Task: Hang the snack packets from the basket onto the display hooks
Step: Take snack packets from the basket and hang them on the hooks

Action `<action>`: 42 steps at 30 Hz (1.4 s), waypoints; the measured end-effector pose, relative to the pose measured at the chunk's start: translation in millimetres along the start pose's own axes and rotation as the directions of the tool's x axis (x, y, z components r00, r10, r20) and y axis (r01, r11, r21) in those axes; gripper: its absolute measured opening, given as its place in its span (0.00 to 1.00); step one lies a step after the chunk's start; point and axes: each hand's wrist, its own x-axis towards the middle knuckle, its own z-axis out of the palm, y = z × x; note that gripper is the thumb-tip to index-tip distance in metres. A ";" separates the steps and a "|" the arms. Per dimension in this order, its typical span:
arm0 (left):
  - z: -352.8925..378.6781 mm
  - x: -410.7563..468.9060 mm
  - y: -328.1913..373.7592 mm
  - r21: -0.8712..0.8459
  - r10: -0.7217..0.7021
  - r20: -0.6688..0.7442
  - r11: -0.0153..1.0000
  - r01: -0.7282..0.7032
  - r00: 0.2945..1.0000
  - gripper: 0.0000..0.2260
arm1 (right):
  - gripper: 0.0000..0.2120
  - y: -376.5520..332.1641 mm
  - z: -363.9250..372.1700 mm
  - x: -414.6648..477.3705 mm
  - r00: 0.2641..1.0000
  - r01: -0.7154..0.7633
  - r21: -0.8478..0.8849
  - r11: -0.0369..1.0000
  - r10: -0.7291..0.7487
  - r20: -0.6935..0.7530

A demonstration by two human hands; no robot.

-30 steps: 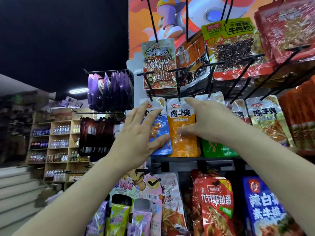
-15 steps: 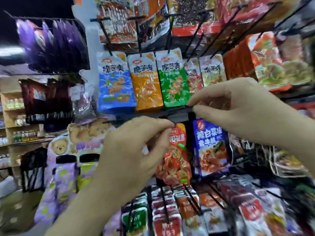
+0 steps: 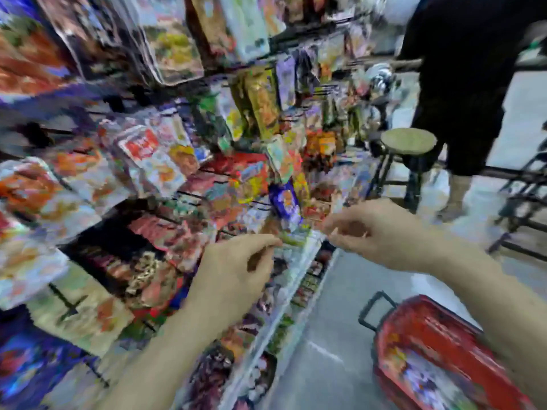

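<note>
The view is blurred by head motion. My left hand (image 3: pixel 236 270) and my right hand (image 3: pixel 376 232) hover side by side in front of the low end of the display rack (image 3: pixel 165 184), fingers loosely curled, with no packet in either. Hanging snack packets crowd the rack, among them a purple-blue one (image 3: pixel 284 202) just above my hands. The red basket (image 3: pixel 444 329) stands on the floor at lower right, below my right forearm, with colourful snack packets (image 3: pixel 420 377) inside it.
A black handle (image 3: pixel 373 309) sticks up from the basket's near end. A round stool (image 3: pixel 408 140) stands at the far end of the rack. A person in dark clothes (image 3: pixel 458 84) stands behind it. Grey floor (image 3: pixel 334 306) runs between rack and basket.
My head has swung down and right, from the upper hooks to the rack's low end and the floor basket. Both hands left the hanging packets and dropped, holding nothing.
</note>
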 end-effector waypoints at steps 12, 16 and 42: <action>314.6 -51.7 102.7 -0.222 -0.105 0.582 0.933 0.282 0.806 0.15 | 0.10 260.1 110.5 -266.6 0.620 -0.708 0.426 0.563 0.785 -0.006; 416.1 -84.3 122.7 -0.185 -0.157 0.686 0.907 0.379 0.710 0.13 | 0.10 320.6 164.2 -330.0 0.455 -0.772 0.515 0.372 0.890 0.039; 1095.1 -382.8 30.8 -0.388 0.332 0.914 0.550 -0.739 -0.233 0.39 | 0.30 664.7 608.0 -399.5 0.277 -0.959 -0.004 0.285 0.934 0.225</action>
